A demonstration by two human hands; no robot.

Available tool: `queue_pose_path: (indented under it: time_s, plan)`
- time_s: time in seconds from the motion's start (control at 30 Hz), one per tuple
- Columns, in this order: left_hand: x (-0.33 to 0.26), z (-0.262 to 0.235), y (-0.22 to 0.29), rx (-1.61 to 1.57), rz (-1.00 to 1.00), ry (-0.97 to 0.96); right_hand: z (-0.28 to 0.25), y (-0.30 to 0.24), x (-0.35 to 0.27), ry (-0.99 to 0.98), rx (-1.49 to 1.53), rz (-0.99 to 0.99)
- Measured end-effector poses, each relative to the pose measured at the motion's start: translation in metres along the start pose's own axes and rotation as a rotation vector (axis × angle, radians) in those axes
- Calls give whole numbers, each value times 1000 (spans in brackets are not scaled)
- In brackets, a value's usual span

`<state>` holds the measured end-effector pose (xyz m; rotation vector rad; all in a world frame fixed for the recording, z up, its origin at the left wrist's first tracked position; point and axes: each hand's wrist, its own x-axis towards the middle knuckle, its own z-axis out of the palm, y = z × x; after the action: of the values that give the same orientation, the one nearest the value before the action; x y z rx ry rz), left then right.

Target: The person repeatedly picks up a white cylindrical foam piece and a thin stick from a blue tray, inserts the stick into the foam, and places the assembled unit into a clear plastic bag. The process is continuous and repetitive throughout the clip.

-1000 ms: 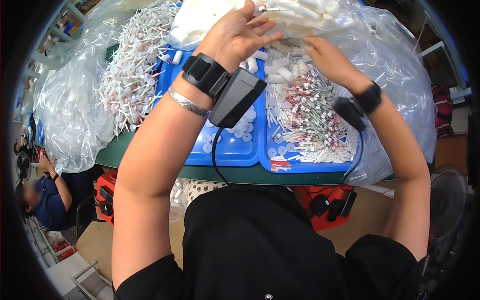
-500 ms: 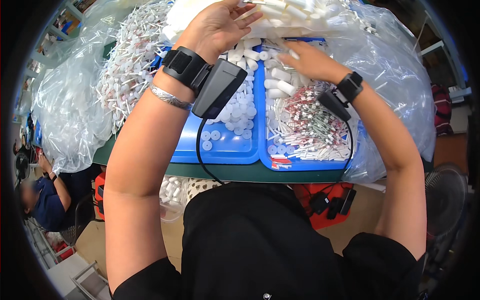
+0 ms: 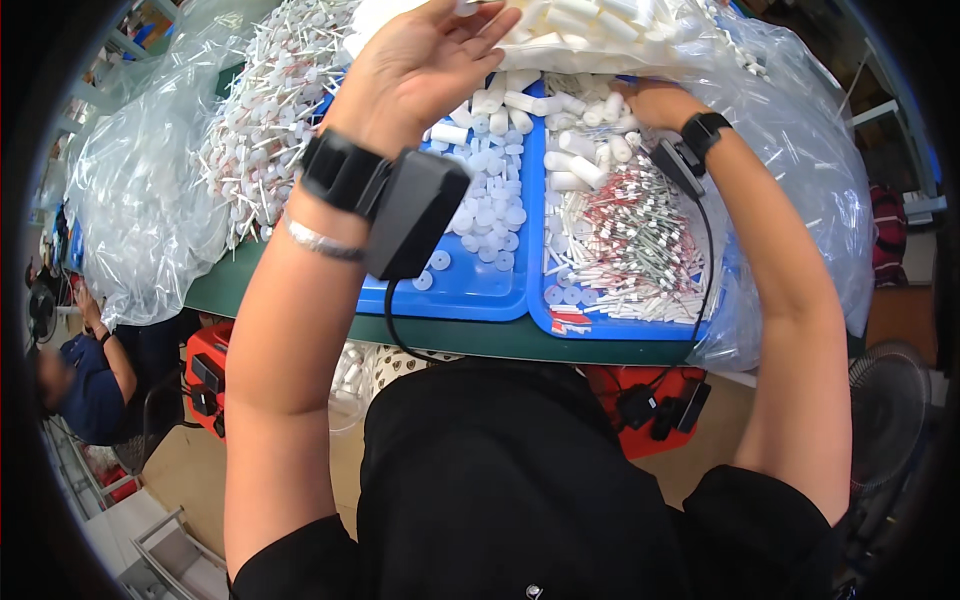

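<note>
My left hand (image 3: 425, 62) is raised at the top edge, above the left blue tray (image 3: 395, 300). Its thumb and forefinger pinch a small whitish piece (image 3: 466, 8), cut off by the picture's edge, while the other fingers stay loosely bent. My right hand (image 3: 662, 104) reaches to the far end of the right blue tray (image 3: 622, 328), beside white cylinders (image 3: 580, 145); its fingertips are mostly hidden. Translucent discs (image 3: 487, 212) with centre holes lie in the left tray. Nearer in the right tray spreads a heap of thin white sticks with reddish and greenish parts (image 3: 645, 235).
A pile of white sticks with discs (image 3: 265, 120) lies at the left, beside a clear plastic bag (image 3: 140, 210). More white cylinders fill a bag (image 3: 600, 30) at the back. Clear plastic sheeting (image 3: 800, 180) covers the right side. Another person (image 3: 95, 385) sits far left.
My right hand has moved right and settled at the cylinders in the far end of the right tray. My left hand has shifted slightly left, still pinching.
</note>
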<state>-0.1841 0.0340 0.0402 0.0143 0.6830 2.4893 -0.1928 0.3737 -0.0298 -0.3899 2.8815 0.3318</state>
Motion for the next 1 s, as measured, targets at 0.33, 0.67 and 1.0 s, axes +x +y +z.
queue_pose_path:
  time_s: [0.33,0.67,1.0]
  plan:
    - [-122,-33,-41,-266,-100,16,-14,-62,15,203,296,30]
    - [-170,-51,-73,-322,-96,135,-22,-97,40,190,431,-49]
    - [-180,-81,-97,-228,-55,234,-62,-130,-13,237,355,-282]
